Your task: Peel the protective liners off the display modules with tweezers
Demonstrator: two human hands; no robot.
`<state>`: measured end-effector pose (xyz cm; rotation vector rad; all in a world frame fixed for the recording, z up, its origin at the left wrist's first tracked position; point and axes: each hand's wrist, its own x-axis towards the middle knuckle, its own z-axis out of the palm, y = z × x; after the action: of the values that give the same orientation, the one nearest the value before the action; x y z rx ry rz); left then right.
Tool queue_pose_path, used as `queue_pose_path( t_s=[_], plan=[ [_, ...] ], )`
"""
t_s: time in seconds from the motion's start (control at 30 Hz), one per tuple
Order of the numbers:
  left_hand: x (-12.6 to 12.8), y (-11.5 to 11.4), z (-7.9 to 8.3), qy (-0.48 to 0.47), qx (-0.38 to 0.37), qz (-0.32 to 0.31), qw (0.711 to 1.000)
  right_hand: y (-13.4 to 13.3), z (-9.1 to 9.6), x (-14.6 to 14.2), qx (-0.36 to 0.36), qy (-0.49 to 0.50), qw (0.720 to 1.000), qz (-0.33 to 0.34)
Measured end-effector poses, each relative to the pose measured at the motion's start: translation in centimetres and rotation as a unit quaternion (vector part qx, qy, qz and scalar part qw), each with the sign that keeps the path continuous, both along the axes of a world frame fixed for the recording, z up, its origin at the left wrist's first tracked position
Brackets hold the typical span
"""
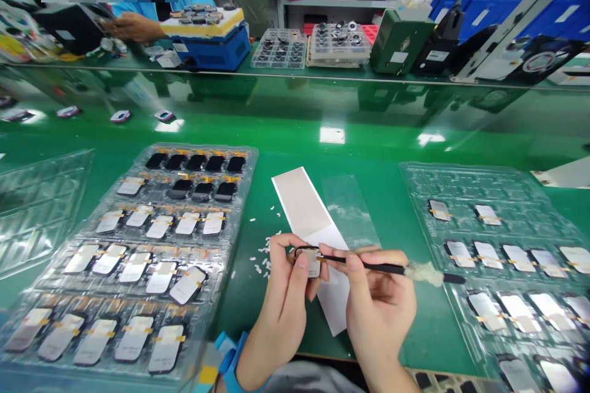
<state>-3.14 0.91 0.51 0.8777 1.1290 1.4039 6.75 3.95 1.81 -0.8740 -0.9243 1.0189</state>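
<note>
My left hand (283,301) pinches a small silver-backed display panel (313,265) with a dark rim between thumb and fingers. In my right hand (380,304) are thin black tweezers (385,268), with a pale wrap around their rear part. Their tip meets the panel's upper right edge, by a small orange tab; whether it grips anything there is too fine to see. Beneath both hands lies a long white backing sheet (302,199) with a greyish upper area. Small white scraps (262,258) are scattered left of it, and a clear film (350,206) lies to its right.
A clear plastic tray (230,276) at left holds rows of similar panels, some black side up. Another tray (415,178) with silver panels stands at right. Behind the green bench runs a raised shelf (286,72) with boxes; a co-worker's hand (138,27) is beyond it.
</note>
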Motion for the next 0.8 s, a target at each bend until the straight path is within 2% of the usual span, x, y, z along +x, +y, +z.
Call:
queue_pose_path(
  t_s=[0.37,0.57,0.8],
  plan=[
    [0.08,0.07,0.3,-0.004,-0.009,0.01,1.0,0.11,0.12,-0.05,-0.012,-0.032,0.999,-0.007],
    [0.07,-0.1,0.45,0.0,-0.017,0.017,1.0,0.03,-0.37,0.21,-0.009,-0.032,0.999,0.011],
    [0.2,-0.05,0.57,-0.011,-0.022,0.055,0.998,0.0,-0.71,0.31,-0.026,-0.023,0.999,0.031]
  ],
)
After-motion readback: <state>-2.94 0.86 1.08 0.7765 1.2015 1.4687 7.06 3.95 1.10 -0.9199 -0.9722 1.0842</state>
